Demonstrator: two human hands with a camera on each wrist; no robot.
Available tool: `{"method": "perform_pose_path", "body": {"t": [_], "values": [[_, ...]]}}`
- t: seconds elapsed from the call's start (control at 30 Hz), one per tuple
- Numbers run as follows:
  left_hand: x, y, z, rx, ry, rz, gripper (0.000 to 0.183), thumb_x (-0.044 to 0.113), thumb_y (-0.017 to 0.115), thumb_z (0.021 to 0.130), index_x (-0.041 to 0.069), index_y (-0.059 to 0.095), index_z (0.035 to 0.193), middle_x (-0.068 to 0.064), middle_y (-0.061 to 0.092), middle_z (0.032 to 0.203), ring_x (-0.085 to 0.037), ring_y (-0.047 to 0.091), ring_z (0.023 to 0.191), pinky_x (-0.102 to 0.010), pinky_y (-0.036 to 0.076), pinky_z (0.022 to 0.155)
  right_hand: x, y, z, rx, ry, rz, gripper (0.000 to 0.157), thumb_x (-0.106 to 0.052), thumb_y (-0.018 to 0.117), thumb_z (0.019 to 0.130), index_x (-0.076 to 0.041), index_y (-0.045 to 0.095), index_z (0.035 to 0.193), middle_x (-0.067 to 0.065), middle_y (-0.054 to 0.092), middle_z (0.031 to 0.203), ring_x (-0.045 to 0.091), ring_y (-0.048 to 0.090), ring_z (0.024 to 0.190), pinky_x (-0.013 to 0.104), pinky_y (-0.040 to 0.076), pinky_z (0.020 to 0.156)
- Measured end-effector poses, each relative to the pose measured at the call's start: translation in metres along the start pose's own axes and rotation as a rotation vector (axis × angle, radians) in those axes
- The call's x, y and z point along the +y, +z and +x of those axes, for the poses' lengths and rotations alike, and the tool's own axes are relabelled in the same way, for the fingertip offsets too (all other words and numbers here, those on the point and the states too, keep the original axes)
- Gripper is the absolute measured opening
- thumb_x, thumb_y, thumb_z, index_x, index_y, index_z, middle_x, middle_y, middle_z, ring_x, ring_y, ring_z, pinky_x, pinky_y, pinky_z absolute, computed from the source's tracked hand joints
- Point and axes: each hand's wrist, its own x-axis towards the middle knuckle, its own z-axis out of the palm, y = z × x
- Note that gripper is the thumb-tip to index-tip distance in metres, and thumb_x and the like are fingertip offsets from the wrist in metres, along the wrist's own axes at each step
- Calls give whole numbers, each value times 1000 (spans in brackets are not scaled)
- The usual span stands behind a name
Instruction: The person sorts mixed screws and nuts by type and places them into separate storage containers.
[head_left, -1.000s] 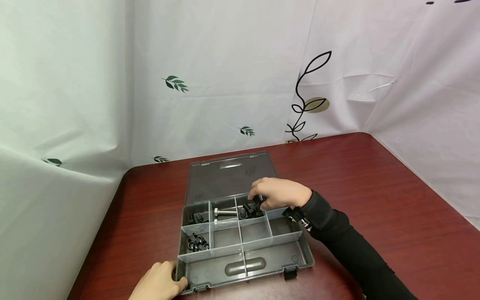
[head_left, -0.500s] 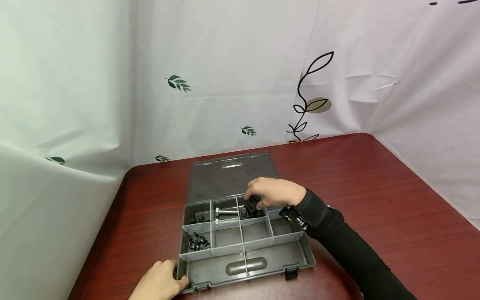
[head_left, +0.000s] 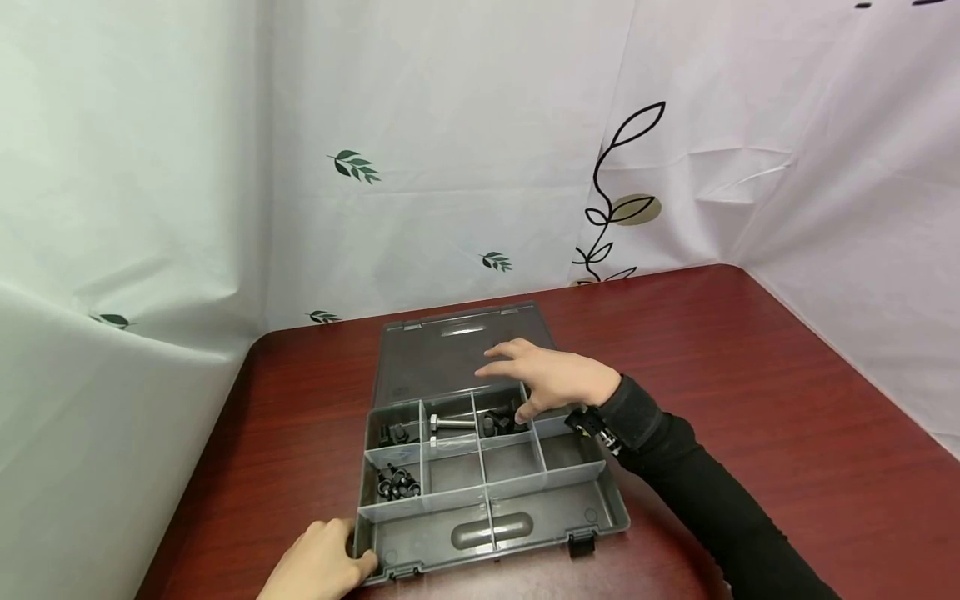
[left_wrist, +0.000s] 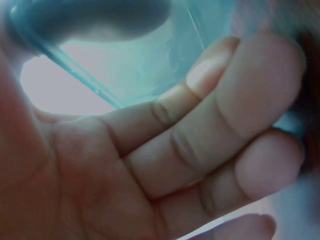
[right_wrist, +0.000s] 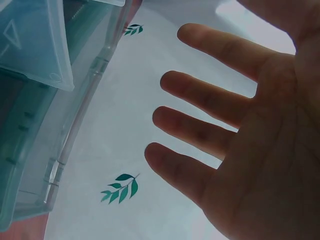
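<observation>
A grey translucent compartment box [head_left: 495,483] lies unlatched on the table with its lid folded back. My left hand [head_left: 318,562] grips its front left corner, thumb over the wall and fingers outside; in the left wrist view the curled fingers [left_wrist: 190,145] lie beside the plastic. My right hand [head_left: 551,375], fingers spread and holding nothing, hovers over the back compartment with black plastic pieces [head_left: 498,422]. The right wrist view shows the bare palm [right_wrist: 265,130]. Silver bolts [head_left: 453,423] lie in the compartment left of those pieces.
Black ring-ended pieces [head_left: 397,483] lie in a left compartment, and more black parts [head_left: 397,434] behind them. The lid [head_left: 450,354] lies flat toward the white curtain [head_left: 450,125]. A black latch [head_left: 581,546] hangs at the front edge over the red-brown table [head_left: 720,383].
My right hand first dipped into the black pieces and lifted one slightly. Now it has let go, risen and spread its fingers. The left hand stays at the corner.
</observation>
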Motion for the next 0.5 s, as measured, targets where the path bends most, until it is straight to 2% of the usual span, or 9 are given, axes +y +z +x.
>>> {"method": "perform_pose_path", "body": {"t": [0.33, 0.5], "values": [[3, 0, 2, -11, -21, 9, 22, 30, 67, 69, 15, 51, 67, 2, 52, 62, -15, 46, 59, -38, 41, 58, 8, -6, -14, 7, 58, 13, 74, -22, 75, 73, -18, 42, 139, 10, 37, 142, 25, 32, 130, 33, 39, 89], [4, 0, 3, -2, -30, 26, 21, 30, 67, 68, 14, 53, 68, 1, 54, 65, -16, 49, 60, -39, 42, 60, 14, -10, -25, -14, 103, 16, 74, -23, 75, 73, -17, 42, 139, 9, 39, 139, 26, 34, 129, 34, 39, 90]]}}
